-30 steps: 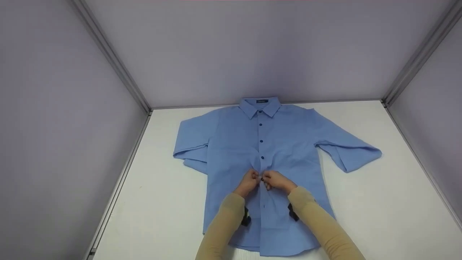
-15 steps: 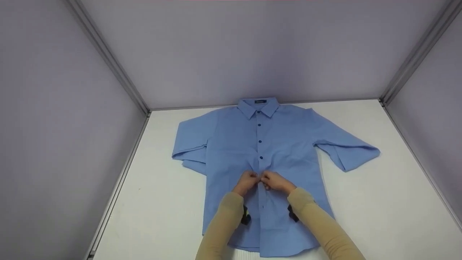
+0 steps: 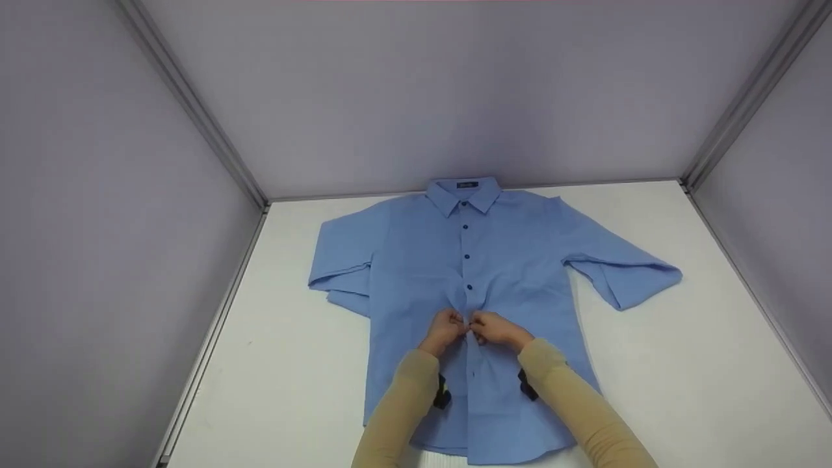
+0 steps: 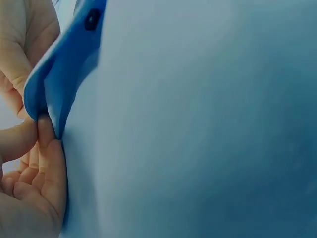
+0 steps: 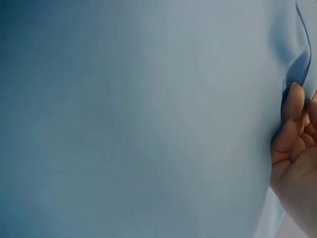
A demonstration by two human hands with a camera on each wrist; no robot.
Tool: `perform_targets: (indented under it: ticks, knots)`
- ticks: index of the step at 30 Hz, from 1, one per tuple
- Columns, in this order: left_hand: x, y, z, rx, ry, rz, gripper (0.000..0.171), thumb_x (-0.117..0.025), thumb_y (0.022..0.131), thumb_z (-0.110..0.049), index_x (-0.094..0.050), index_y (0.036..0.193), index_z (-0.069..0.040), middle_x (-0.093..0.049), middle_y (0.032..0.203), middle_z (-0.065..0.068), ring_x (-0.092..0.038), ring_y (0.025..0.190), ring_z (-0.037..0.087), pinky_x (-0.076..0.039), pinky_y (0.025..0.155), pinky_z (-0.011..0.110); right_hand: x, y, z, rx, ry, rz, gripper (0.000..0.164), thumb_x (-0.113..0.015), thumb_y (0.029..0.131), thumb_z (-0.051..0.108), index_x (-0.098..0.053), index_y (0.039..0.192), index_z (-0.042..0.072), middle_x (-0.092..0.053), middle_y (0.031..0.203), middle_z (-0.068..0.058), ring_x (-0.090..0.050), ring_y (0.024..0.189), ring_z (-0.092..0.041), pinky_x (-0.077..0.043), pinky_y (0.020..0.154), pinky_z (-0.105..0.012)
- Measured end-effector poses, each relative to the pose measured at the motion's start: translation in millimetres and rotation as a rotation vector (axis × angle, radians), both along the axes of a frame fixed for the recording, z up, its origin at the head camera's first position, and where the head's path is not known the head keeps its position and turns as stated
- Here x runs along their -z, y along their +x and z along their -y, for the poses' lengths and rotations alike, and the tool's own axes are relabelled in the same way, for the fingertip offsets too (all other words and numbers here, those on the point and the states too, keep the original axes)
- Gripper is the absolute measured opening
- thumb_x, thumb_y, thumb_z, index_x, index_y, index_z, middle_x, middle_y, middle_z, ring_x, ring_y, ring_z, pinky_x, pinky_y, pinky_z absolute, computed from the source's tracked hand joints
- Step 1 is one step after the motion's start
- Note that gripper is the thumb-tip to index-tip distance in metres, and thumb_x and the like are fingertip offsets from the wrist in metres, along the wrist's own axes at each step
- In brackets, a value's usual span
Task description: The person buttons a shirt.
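A blue button-up shirt (image 3: 416, 260) lies face up, collar at the far side, its front placket marked by a row of dark buttons (image 3: 469, 286). Midway down the placket my left hand (image 3: 444, 330) pinches the edge of the cloth between thumb and fingers. Close against it, my right hand (image 3: 497, 329) pinches the other side of the placket, fingertips nearly meeting the left ones. In the left wrist view the placket edge is lifted and folded, and a dark button (image 4: 91, 20) shows above the fingers. Whatever sits between the fingertips is hidden.
The shirt rests on a white table (image 3: 273, 364). Its sleeves (image 3: 624, 270) are folded back on both sides. Grey panel walls (image 3: 468, 91) enclose the table at the back and sides. An open slit, likely a buttonhole (image 3: 473, 374), shows lower on the placket.
A dark button visible between my hands a second ago is now covered by the fingers. Both hands stay at the same place on the placket, with only small finger movements.
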State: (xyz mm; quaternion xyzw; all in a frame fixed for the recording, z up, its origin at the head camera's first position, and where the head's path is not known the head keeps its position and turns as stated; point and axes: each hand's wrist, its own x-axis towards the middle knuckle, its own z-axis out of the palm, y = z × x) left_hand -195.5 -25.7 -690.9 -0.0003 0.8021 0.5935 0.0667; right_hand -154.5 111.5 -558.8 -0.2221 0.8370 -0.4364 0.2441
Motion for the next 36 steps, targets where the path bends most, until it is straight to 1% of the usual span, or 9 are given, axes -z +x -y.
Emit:
perform_targets:
  ticks: [5, 8, 11, 18, 22, 28, 31, 32, 36]
  knots:
    - [-102.2, 44.3, -2, -0.03, -0.144, 0.112, 0.017, -0.061, 0.066, -0.004, -0.045, 0.059, -0.005, -0.041, 0.052, 0.002, -0.037, 0.045, 0.015, -0.033, 0.042, 0.027, -2.1, 3.2, 3, 0.007, 0.038, -0.047, 0.014, -0.035, 0.084, 0.006, -0.042, 0.074, -0.001, -0.045, 0.058, -0.008, -0.039, 0.047, -0.013, -0.034, 0.044, -0.026]
    - [-122.4, 54.7, -1, -0.005, -0.176, 0.081, 0.027, -0.057, 0.067, 0.001, -0.038, 0.05, -0.006, -0.029, 0.041, -0.004, -0.029, 0.038, 0.01, -0.027, 0.038, 0.024, -3.8, 4.0, 5, 0.001, 0.086, -0.081, 0.015, -0.035, 0.084, 0.006, -0.041, 0.071, 0.001, -0.043, 0.058, -0.007, -0.038, 0.046, -0.012, -0.033, 0.043, -0.025]
    - [-128.2, 58.0, 1, 0.036, -0.174, 0.072, 0.029, -0.053, 0.069, 0.002, -0.035, 0.049, -0.006, -0.023, 0.039, -0.007, -0.026, 0.037, 0.009, -0.025, 0.037, 0.022, -5.3, 3.8, 5, -0.009, 0.107, -0.092, 0.016, -0.035, 0.083, 0.004, -0.039, 0.069, 0.001, -0.042, 0.057, -0.005, -0.036, 0.045, -0.012, -0.032, 0.042, -0.025]
    - [-126.7, 57.4, 3, 0.067, -0.175, 0.075, 0.024, -0.051, 0.07, 0.0, -0.038, 0.052, -0.007, -0.035, 0.046, -0.001, -0.032, 0.04, 0.01, -0.028, 0.037, 0.022, -3.1, 4.5, 5, -0.002, 0.115, -0.166, 0.017, -0.039, 0.082, 0.008, -0.04, 0.067, 0.003, -0.04, 0.054, -0.001, -0.037, 0.044, -0.012, -0.032, 0.042, -0.025]
    - [-127.6, 62.7, 4, 0.072, -0.166, 0.148, 0.03, -0.053, 0.072, -0.005, -0.033, 0.049, -0.008, -0.033, 0.043, 0.001, -0.035, 0.038, 0.012, -0.033, 0.038, 0.025, -1.7, 7.2, 4, 0.006, 0.123, -0.191, 0.025, -0.042, 0.081, 0.015, -0.036, 0.058, 0.007, -0.034, 0.047, 0.002, -0.031, 0.04, -0.01, -0.029, 0.039, -0.023]
    - [-122.5, 78.1, 7, 0.208, -0.114, 0.199, 0.031, -0.053, 0.066, -0.002, -0.03, 0.048, -0.011, -0.035, 0.044, 0.001, -0.042, 0.041, 0.014, -0.039, 0.041, 0.028, -8.3, 19.5, 7, -0.018, 0.164, -0.198, 0.029, -0.043, 0.08, 0.014, -0.031, 0.053, 0.011, -0.027, 0.044, 0.003, -0.026, 0.038, -0.009, -0.025, 0.039, -0.023]
    - [-129.7, 92.3, 6, 0.235, -0.145, 0.19, 0.03, -0.05, 0.064, 0.001, -0.028, 0.048, -0.011, -0.036, 0.046, 0.0, -0.037, 0.041, 0.012, -0.035, 0.039, 0.026, -10.7, 29.5, 8, -0.05, 0.194, -0.185, 0.027, -0.041, 0.081, 0.013, -0.032, 0.055, 0.011, -0.029, 0.046, 0.002, -0.028, 0.04, -0.01, -0.027, 0.04, -0.024]
    - [-134.9, 96.6, 4, 0.224, -0.171, 0.233, 0.029, -0.049, 0.063, 0.004, -0.027, 0.049, -0.009, -0.035, 0.047, 0.002, -0.036, 0.042, 0.013, -0.035, 0.039, 0.027, -11.2, 32.5, 7, -0.054, 0.202, -0.173, 0.026, -0.04, 0.081, 0.013, -0.032, 0.056, 0.011, -0.029, 0.047, 0.002, -0.029, 0.04, -0.01, -0.027, 0.04, -0.024]
    - [-128.6, 103.4, 3, 0.284, -0.158, 0.207, 0.022, -0.048, 0.065, 0.001, -0.035, 0.052, -0.01, -0.04, 0.048, 0.001, -0.038, 0.041, 0.012, -0.033, 0.037, 0.025, -11.8, 40.9, 3, -0.065, 0.226, -0.16, 0.027, -0.04, 0.081, 0.015, -0.033, 0.055, 0.011, -0.029, 0.047, 0.003, -0.029, 0.041, -0.01, -0.027, 0.04, -0.023]
